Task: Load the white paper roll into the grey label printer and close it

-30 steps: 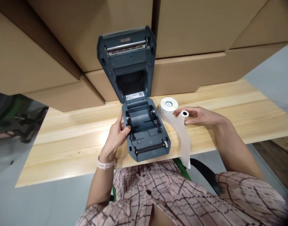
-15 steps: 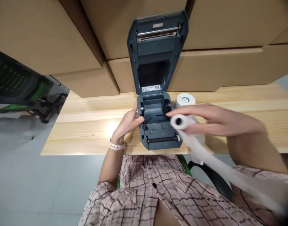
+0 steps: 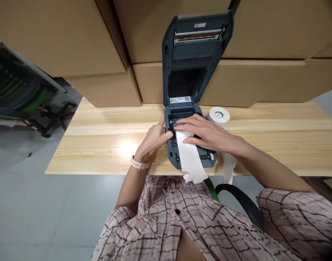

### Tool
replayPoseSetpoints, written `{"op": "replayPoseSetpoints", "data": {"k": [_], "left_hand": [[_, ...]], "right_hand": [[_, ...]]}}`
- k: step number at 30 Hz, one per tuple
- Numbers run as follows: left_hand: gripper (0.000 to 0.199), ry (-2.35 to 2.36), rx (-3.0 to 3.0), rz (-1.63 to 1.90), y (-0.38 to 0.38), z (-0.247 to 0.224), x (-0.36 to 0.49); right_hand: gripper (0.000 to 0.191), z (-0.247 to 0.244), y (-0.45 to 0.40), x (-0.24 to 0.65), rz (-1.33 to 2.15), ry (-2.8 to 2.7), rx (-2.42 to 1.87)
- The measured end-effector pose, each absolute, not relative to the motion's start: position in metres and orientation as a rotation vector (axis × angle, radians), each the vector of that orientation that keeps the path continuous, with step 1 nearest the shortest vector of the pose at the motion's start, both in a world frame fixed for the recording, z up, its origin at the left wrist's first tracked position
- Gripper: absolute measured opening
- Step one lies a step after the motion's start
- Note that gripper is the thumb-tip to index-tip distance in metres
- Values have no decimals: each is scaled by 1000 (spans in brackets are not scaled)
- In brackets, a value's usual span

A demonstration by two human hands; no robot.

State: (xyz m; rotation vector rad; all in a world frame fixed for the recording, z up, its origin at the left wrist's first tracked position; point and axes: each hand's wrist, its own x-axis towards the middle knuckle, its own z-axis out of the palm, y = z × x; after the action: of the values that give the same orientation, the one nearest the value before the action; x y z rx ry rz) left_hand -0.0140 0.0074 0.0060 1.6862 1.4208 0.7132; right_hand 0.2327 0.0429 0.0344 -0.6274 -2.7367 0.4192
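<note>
A dark grey label printer (image 3: 171, 156) stands on the wooden table with its lid (image 3: 197, 56) raised. My left hand (image 3: 155, 137) grips the left side of its base, the thumb over the rim and the fingers along the outer wall. My right hand (image 3: 210, 133) reaches over the bay from the right, its fingers around a roll of white label paper (image 3: 185, 135), most of which they cover. From the roll a loose strip runs down across the roller and past the printer's front, ending in a torn edge. Whether the roll sits on its holders is hidden.
A second white roll (image 3: 219, 114) lies behind my right hand, and a white strip (image 3: 228, 168) hangs off the front edge of the table (image 3: 100, 145). Large cardboard boxes (image 3: 236, 79) line the back. An office chair (image 3: 21, 87) stands at the far left.
My right hand has brought the paper roll leftward from beside the printer into its bay. The trailing strip now hangs over the printer's front. My left hand keeps its hold.
</note>
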Motion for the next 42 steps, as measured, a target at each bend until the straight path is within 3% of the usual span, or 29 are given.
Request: {"op": "replayPoseSetpoints", "data": {"k": [2, 7, 12, 16, 19, 23, 25, 34, 42], "left_hand": [[88, 1428, 1691, 703, 7, 6, -14], [91, 1473, 1712, 676, 6, 9, -12], [91, 1472, 1705, 663, 7, 9, -13], [90, 1446, 1728, 681, 7, 9, -13], [89, 1440, 1731, 674, 7, 11, -14], [89, 1449, 1756, 659, 8, 14, -14], [91, 1452, 1773, 649, 8, 14, -15], [90, 1420, 1839, 597, 13, 18, -17], [82, 1381, 1742, 673, 11, 9, -16]], "right_hand": [[32, 35, 29, 233, 328, -2747, -566], [39, 24, -24, 243, 165, -2767, -682], [106, 12, -52, 255, 250, -2804, -771], [124, 12, -53, 257, 297, -2854, -721], [114, 12, -55, 253, 257, -2858, -752], [79, 7, -62, 246, 193, -2747, -793], [72, 3, -63, 245, 167, -2684, -785], [77, -2, -57, 251, 216, -2650, -730], [70, -1, -57, 249, 210, -2652, -738]]}}
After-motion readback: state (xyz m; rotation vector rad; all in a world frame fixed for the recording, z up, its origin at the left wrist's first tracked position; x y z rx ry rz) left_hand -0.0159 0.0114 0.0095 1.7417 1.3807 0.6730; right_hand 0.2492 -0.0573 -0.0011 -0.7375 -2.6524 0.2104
